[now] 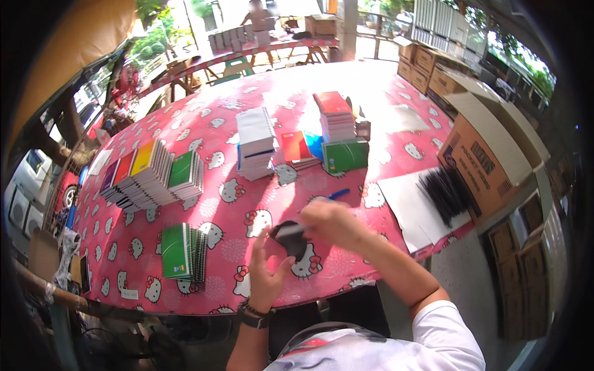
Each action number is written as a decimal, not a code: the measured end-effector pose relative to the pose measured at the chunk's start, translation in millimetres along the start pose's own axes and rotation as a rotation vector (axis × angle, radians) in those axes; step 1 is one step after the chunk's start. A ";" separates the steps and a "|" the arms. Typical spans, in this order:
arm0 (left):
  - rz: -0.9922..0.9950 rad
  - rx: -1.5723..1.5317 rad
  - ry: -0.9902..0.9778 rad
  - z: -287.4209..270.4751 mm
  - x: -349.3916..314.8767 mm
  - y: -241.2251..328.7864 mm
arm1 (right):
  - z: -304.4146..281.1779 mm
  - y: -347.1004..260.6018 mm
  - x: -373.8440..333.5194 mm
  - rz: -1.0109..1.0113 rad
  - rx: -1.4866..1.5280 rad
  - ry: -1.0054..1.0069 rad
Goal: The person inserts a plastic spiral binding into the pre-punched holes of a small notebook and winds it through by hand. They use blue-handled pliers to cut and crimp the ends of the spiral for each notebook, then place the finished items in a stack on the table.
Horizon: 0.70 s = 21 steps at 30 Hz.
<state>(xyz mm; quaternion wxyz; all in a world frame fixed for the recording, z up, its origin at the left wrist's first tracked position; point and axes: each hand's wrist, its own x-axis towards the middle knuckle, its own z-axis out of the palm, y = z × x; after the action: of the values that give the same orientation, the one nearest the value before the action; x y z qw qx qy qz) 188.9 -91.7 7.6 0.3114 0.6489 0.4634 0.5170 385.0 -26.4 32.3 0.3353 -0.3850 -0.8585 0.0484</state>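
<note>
A small black, flat piece [291, 240] with a greyish, shiny patch is between my two hands, over the near edge of the pink table; its exact kind does not show. My left hand [267, 279] is at its left side, palm up, with thumb and fingers spread apart around its edge. My right hand [323, 221] is closed at its upper right, with fingertips blurred and partly hidden, so what they pinch cannot be made out. Just beyond my right hand lies a blue pen [338, 193]. Left of my hands sits a small stack of green spiral notebooks [177, 250].
Spiral notebooks stand in stacks: a long row [143, 167] at left, a white-topped stack [255, 139] and a red-topped stack [334, 111] farther off. At right, black coils [444, 195] lie on a white sheet [399, 201] by an open carton [489, 151]. A person [257, 18] is at a far table.
</note>
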 end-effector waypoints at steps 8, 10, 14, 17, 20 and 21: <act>-0.165 -0.528 -0.125 -10.2 -44.4 -79.3 | 25.4 -24.6 -78.1 0.182 0.434 -0.033; -0.165 -0.496 -0.059 1.3 -51.1 -72.0 | 51.0 -43.6 -91.6 0.400 0.827 0.041; 0.097 0.277 0.180 19.9 -52.8 -31.0 | 62.4 -42.8 -97.6 0.411 0.911 0.076; 0.389 0.650 0.059 24.7 -49.3 -14.6 | 57.5 -39.5 -94.4 0.365 0.837 0.067; 0.410 0.527 -0.090 25.5 -42.5 -13.3 | 27.6 -23.6 -88.1 0.303 0.638 -0.171; 0.437 0.516 -0.104 25.9 -40.0 -14.5 | 20.3 0.6 -97.4 0.324 0.698 -0.135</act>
<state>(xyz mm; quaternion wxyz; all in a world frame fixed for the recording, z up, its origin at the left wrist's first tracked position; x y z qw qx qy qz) 208.3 -121.2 -27.6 0.0420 0.8158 0.4124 0.4034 419.6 -90.0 -36.0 0.3770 -0.3743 -0.7386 0.4150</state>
